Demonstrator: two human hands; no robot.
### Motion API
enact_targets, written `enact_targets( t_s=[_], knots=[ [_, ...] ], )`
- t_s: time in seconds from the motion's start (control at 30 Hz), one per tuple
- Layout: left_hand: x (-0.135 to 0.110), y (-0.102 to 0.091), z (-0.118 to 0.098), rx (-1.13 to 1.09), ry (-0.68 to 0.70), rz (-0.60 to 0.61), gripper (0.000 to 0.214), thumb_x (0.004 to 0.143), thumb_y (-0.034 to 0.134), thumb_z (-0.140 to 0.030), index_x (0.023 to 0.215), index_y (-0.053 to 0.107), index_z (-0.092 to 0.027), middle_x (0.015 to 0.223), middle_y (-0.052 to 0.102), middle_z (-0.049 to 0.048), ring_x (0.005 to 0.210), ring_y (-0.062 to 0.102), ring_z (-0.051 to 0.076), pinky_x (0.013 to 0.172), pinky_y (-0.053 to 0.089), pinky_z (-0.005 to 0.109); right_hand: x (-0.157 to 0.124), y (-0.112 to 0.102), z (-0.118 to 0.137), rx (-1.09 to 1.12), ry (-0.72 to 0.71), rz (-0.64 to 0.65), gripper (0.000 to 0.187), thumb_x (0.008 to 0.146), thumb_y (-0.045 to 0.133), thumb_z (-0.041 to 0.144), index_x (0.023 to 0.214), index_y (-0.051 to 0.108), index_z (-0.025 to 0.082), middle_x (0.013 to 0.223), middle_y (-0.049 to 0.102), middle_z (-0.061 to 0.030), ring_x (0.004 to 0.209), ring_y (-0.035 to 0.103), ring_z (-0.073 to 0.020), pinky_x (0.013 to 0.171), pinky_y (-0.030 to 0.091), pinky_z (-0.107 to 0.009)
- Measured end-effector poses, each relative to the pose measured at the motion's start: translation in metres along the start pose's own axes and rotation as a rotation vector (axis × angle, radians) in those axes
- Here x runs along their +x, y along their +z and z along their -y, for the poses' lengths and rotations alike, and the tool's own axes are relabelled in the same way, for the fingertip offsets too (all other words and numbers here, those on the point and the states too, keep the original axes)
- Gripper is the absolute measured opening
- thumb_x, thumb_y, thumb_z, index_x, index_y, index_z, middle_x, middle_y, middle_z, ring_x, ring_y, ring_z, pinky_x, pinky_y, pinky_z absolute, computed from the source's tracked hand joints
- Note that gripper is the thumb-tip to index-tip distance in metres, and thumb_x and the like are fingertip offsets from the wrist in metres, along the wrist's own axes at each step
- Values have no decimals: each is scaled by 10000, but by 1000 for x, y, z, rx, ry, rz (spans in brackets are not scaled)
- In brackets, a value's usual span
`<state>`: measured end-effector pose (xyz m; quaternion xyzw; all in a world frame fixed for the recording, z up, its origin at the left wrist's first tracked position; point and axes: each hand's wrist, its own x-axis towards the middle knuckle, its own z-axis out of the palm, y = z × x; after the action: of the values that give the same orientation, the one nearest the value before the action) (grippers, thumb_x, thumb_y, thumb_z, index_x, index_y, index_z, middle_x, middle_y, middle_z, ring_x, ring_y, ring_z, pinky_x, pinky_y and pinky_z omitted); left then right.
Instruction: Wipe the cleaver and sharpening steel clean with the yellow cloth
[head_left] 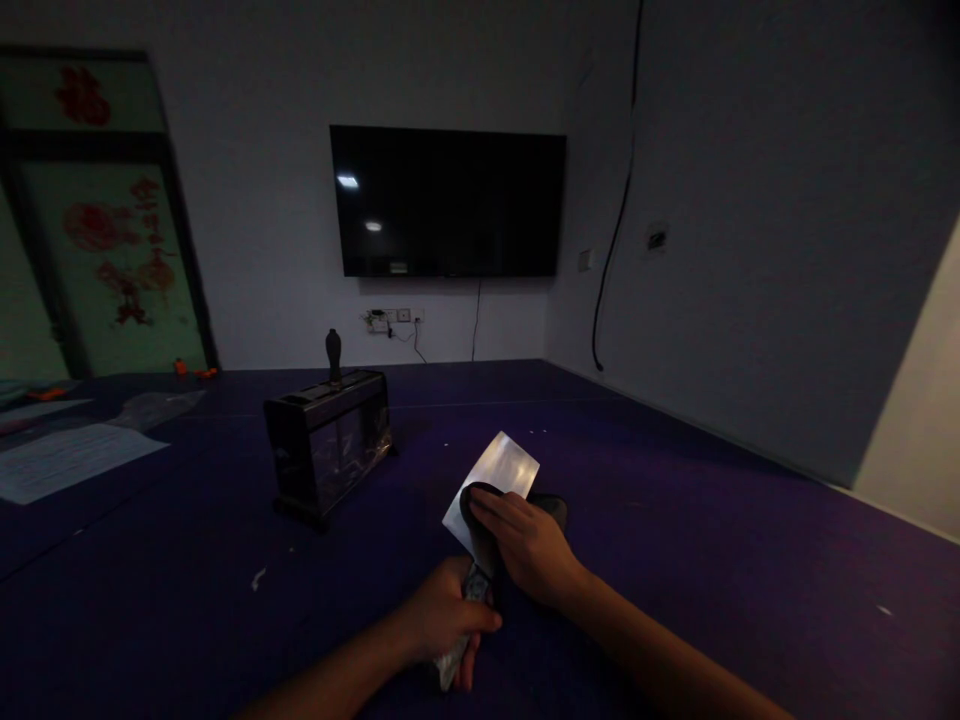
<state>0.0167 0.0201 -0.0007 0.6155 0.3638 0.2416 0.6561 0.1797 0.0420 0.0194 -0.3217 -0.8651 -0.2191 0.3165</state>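
Dim light, detail poor. My left hand (442,615) is closed in a fist round the handle (454,665) of a flat, shiny rectangular blade (501,468), cleaver-like as far as I can make out; it is held low in front of me, tilted up and away over the purple surface (675,520). My right hand (529,545) lies over a dark cloth (475,508), fingers curled down and pressing it against the near part of the blade. The hands are close, almost touching, one above the other. A glass-fronted black case (330,445) with a small dark figure (334,352) on top stands to the left, apart from the blade; sheets of paper (67,460) lie far left, and a switched-off television (448,200) hangs on the wall. Risks, as I judge them: I cannot tell which side carries the edge, so fingertips running off the cloth could meet it; the cloth covers little of the metal, and a slip along the polished face would bare my fingers; a loosened fist would let the blade twist under pressure.
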Motion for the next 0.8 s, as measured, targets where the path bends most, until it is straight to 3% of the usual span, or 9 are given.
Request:
enact_targets(
  t_s=[0.63, 0.8],
  knots=[
    [-3, 1, -3, 66, -62, -46, 231, 593, 535, -107, 778, 418, -180, 397, 433, -100, 288, 418, 93, 338, 320, 182, 5, -6, 10, -3, 7, 18, 400, 815, 321, 55, 1141, 544, 117, 1213, 529, -103, 878, 537, -184, 739, 508, -328],
    [-1, 0, -2, 120, 10, -103, 202, 551, 532, -57, 705, 455, -162, 409, 455, -85, 322, 431, 81, 349, 301, 170, 5, -5, 11, 17, -13, 36, 419, 801, 335, 54, 1166, 526, 131, 1228, 519, -96, 878, 533, -184, 734, 506, -334]
  ],
)
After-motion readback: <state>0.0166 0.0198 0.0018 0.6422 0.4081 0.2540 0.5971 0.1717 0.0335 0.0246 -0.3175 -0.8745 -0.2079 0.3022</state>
